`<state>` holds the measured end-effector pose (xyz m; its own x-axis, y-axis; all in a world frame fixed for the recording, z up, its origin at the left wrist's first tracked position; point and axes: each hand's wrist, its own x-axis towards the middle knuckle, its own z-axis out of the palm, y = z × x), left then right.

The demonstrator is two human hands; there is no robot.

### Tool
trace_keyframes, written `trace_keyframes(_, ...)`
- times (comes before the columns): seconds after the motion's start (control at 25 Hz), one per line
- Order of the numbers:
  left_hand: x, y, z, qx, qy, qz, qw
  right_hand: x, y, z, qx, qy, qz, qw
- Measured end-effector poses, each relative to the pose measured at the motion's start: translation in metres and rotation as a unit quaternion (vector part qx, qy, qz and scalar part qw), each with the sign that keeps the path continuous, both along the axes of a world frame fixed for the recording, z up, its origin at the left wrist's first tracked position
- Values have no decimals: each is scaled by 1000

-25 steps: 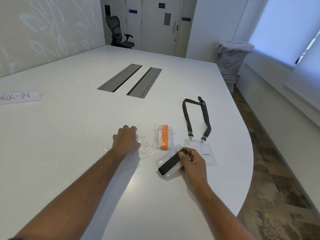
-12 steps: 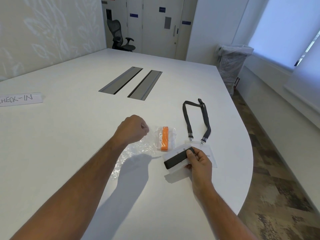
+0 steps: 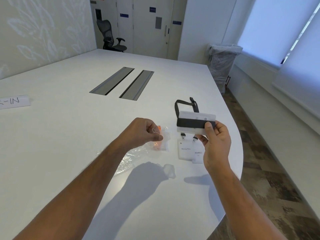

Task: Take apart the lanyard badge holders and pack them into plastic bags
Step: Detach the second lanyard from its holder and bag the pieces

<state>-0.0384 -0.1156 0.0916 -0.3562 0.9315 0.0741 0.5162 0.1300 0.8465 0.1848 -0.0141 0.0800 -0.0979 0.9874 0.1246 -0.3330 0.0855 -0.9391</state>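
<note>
My right hand [image 3: 215, 144] holds a clear badge holder with a folded black lanyard [image 3: 194, 122] laid across it, raised above the table. My left hand [image 3: 142, 131] pinches the top edge of an empty clear plastic bag [image 3: 131, 157], which hangs down to the table. Behind that hand lies a packed bag with an orange lanyard [image 3: 161, 143]. A second black lanyard [image 3: 178, 105] is still clipped to its badge holder with name cards [image 3: 187, 150], flat on the table under my right hand.
The white table [image 3: 69, 135] curves away to its edge at the right, with floor beyond. Two grey cable hatches [image 3: 121, 83] sit mid-table and a paper sign [image 3: 14, 101] at the far left. A lined bin [image 3: 223, 66] stands past the far corner.
My right hand has lifted the badge holder and folded black lanyard off the table. My left hand has raised the empty bag by its edge.
</note>
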Motion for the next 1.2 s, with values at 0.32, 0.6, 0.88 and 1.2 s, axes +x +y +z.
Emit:
trace_keyframes(0.32, 5, 3, -1, 8, 6, -42, 999, -9, -11, 2, 75, -109, 26, 991)
trace_keyframes(0.6, 2, 4, -4, 18, -23, -50, 998, -9, -10, -1, 99, -160, 24, 982)
trace_keyframes(0.88, 5, 5, -4, 11, -97, -100, 990, -7, -8, -3, 129, -206, 37, 969)
trace_keyframes(1.2, 19, 12, -17, 14, -145, -123, 982, -22, -19, -7, 179, -293, 75, 936)
